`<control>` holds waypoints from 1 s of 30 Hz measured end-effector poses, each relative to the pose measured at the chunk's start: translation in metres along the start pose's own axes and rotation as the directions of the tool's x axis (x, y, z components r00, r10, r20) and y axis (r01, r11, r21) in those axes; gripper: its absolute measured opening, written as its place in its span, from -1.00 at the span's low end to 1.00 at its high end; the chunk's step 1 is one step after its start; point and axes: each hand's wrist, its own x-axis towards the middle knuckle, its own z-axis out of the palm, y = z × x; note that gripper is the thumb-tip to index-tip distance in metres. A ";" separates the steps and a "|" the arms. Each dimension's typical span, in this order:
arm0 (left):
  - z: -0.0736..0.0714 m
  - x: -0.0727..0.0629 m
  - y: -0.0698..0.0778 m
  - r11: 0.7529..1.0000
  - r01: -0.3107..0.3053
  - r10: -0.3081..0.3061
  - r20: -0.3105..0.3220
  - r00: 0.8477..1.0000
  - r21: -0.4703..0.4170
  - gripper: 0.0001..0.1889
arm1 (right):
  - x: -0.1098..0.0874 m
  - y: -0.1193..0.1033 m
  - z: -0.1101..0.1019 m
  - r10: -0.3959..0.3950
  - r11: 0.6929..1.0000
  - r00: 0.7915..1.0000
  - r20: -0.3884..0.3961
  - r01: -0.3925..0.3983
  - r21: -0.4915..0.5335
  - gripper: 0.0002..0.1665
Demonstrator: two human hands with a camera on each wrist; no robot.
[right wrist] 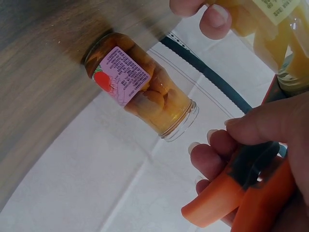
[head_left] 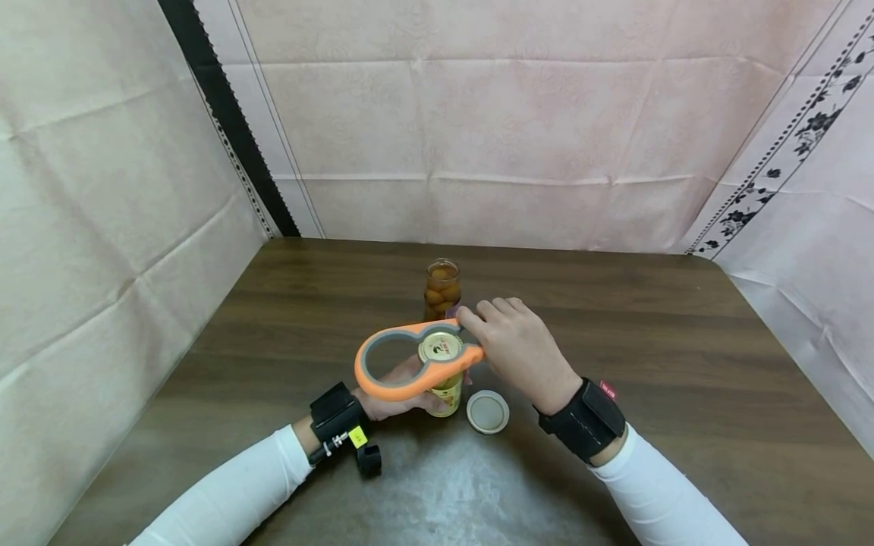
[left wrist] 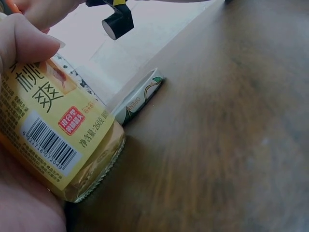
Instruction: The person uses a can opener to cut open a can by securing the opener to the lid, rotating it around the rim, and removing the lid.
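Orange and grey, a jar opener ringed the lid of a yellow jar over a brown wooden table, as we looked down from the head view. The right arm slanted in from the lower right in a white sleeve, and the right hand, its back uppermost, had its fingers curled about the opener's handles. From the right wrist view we saw the thumb stretched forward above them. The left arm rose from the lower left, and the left hand was wrapped round the yellow jar below the opener, its thumb lying over the label in the left wrist view. We could not tell how tightly the opener gripped, nor whether the jar's base touched the wood. Just beside the jar, on the right hand's side, a loose lid lay flat on the table. Beyond the opener we noted an open jar of brown fruit, its label purple. Black straps circled both wrists, and pale cloth hung behind the table.
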 end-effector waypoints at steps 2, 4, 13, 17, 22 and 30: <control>0.001 0.000 0.000 1.000 0.009 -0.009 -0.013 1.000 -0.006 0.09 | 0.000 0.000 0.000 -0.002 1.000 1.000 0.001 0.002 -0.005 -0.61; 0.001 0.000 0.002 1.000 0.011 -0.010 -0.032 0.999 0.021 0.09 | 0.000 0.001 -0.001 -0.004 1.000 1.000 0.008 0.004 -0.010 -0.61; 0.014 0.002 0.008 0.990 0.126 -0.129 -0.057 0.990 -0.060 0.01 | -0.002 -0.001 -0.003 0.010 1.000 0.999 0.033 -0.009 -0.019 -0.58; 0.023 0.004 0.008 0.988 0.157 -0.156 -0.139 0.978 0.000 0.03 | -0.003 -0.004 -0.004 0.018 0.999 1.000 0.026 -0.017 -0.051 -0.62; 0.029 0.005 0.007 0.987 0.159 -0.148 -0.200 0.969 0.038 0.00 | -0.004 -0.009 -0.007 0.039 0.995 0.999 0.018 -0.037 -0.096 -0.67; 0.028 0.008 0.007 0.996 0.085 -0.085 -0.175 0.981 -0.006 -0.15 | -0.007 -0.015 -0.013 0.075 0.988 0.997 0.031 -0.070 -0.139 -0.69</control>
